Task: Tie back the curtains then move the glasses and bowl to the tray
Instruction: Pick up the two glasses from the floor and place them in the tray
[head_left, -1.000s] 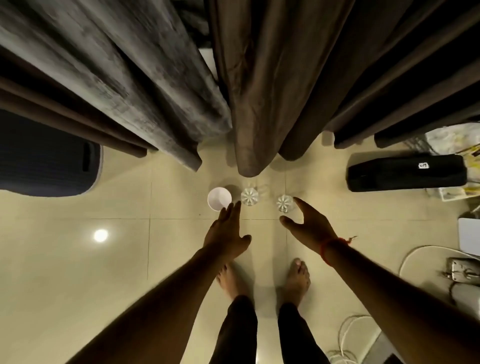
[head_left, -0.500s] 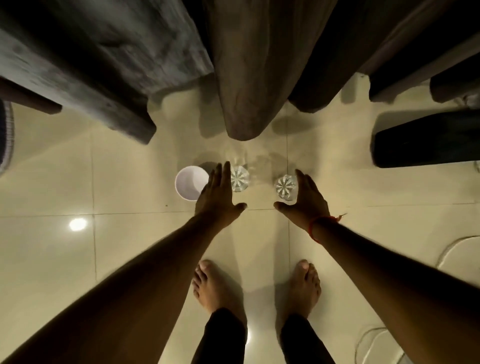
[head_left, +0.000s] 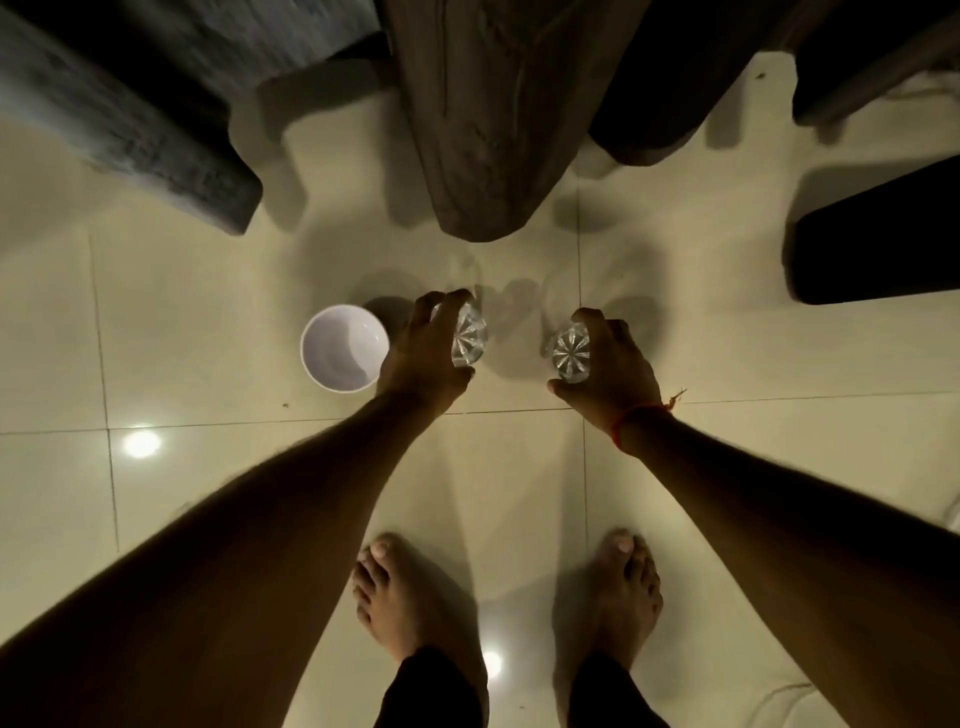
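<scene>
Two clear cut glasses stand on the tiled floor below the curtains. My left hand (head_left: 423, 358) curls round the left glass (head_left: 469, 340), fingers over its far side and thumb at the near side. My right hand (head_left: 608, 366) grips the right glass (head_left: 571, 351) the same way. A white bowl (head_left: 344, 354) sits on the floor just left of my left hand, untouched. Brown curtain folds (head_left: 483, 119) hang down close behind the glasses. No tray is in view.
A grey curtain fold (head_left: 156, 130) hangs at the upper left. A long black object (head_left: 878, 244) lies on the floor at the right. My bare feet (head_left: 410, 597) stand on the cream tiles (head_left: 208, 519) below the hands.
Both hands have reached down from open above the floor and closed round the two glasses. The view has dropped closer to the floor.
</scene>
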